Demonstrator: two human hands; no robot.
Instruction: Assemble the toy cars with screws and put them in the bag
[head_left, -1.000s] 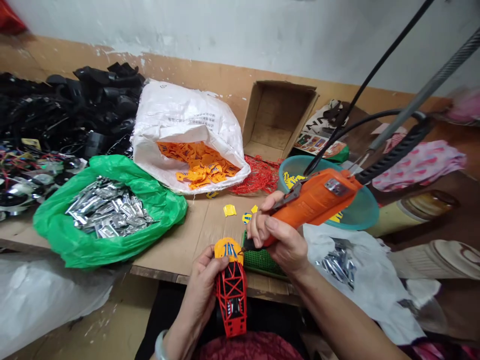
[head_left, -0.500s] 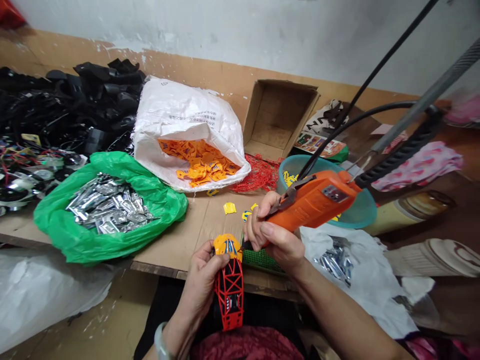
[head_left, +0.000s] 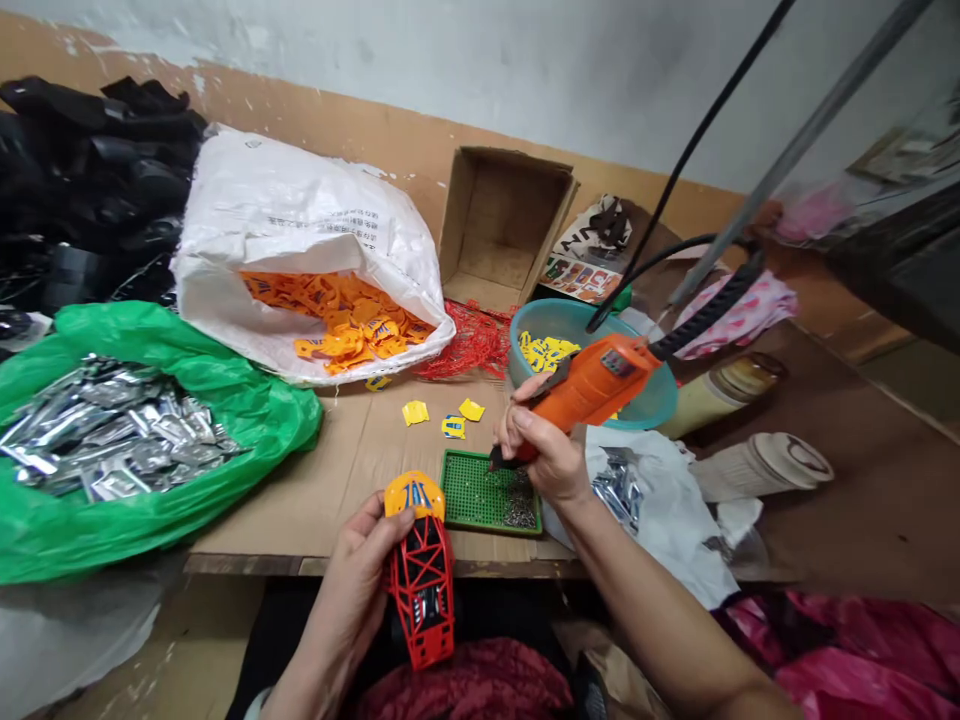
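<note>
My left hand point(head_left: 367, 545) is closed around a toy car point(head_left: 424, 590) with a red lattice frame and a yellow-orange hood; the thumb presses on the hood. The car is held at the table's front edge, over my lap. My right hand point(head_left: 551, 450) grips an orange electric screwdriver point(head_left: 596, 385), its tip pointing down and left. Below the tip lies a green perforated tray point(head_left: 480, 490), with small screws point(head_left: 519, 500) heaped at its right end. Yellow pieces point(head_left: 453, 427) are scattered on the cardboard behind the tray.
A green bag point(head_left: 277, 430) of silvery parts and a white sack point(head_left: 300, 190) of orange pieces stand left. Behind the screwdriver is a teal basin point(head_left: 660, 395) with yellow pieces. A cable point(head_left: 701, 130) rises from the screwdriver. Two bottles point(head_left: 757, 465) stand at right.
The screwdriver has moved away from the car's hood, rightward, and is now above the green tray. My left hand still holds the car. The camera view has turned right.
</note>
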